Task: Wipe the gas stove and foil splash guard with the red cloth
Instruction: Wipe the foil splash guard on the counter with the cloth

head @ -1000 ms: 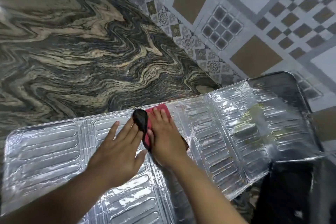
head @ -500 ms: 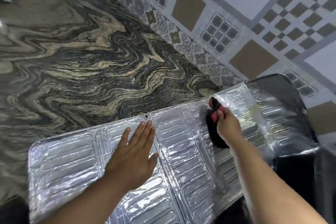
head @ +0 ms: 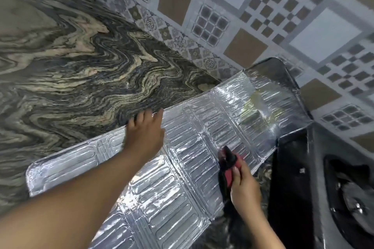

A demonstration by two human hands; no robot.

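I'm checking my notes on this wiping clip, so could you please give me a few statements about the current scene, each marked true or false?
1. The right hand grips the red cloth. True.
2. The left hand holds a sponge. False: it rests flat on the foil guard, holding nothing.
3. The guard lies across the marbled counter. True.
4. The cloth is on the stove. False: it is at the guard's near edge, left of the stove.
5. The wall is plain white. False: it has patterned tiles.
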